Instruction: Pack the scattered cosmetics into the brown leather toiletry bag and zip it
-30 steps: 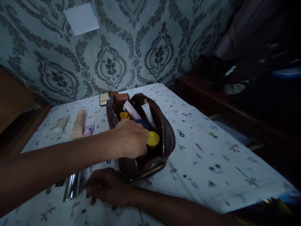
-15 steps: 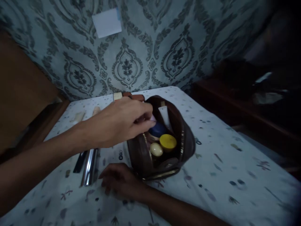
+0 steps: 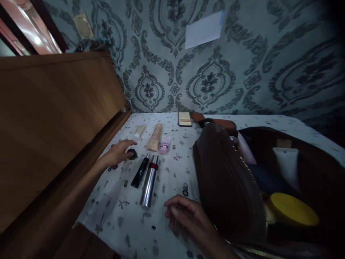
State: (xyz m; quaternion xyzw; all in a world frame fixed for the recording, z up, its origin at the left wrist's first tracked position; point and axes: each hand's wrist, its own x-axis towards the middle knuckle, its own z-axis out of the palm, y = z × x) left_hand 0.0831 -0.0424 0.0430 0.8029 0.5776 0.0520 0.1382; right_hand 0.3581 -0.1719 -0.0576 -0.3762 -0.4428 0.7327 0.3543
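Observation:
My left hand [image 3: 120, 151] is on the left of the table, with thumb and fingers apart. Its thumb touches or nearly touches a small dark round container [image 3: 132, 154] on the cloth. My right hand [image 3: 190, 216] hovers low beside the bag, fingers loosely curled and nothing visible in them. The brown bag [image 3: 223, 180] gapes unzipped on the right. Inside it are a white tube [image 3: 287, 165], a yellow round lid [image 3: 293, 208] and a dark blue item [image 3: 269, 178]. Between my hands lie a silver bottle [image 3: 148, 189] with a red band and a black tube [image 3: 140, 172].
Farther back lie a beige tube [image 3: 155, 138], a pink-and-white tube [image 3: 165, 144] and a small pale tube [image 3: 139, 131]. A small square case [image 3: 184, 119] is near the patterned wall [image 3: 175, 72]. Wooden furniture [image 3: 59, 97] borders the table's left side.
My left hand has come out of the bag and moved left to the dark round container. The view has turned left, and the bag appears larger, at the right. My right hand stays near the bag.

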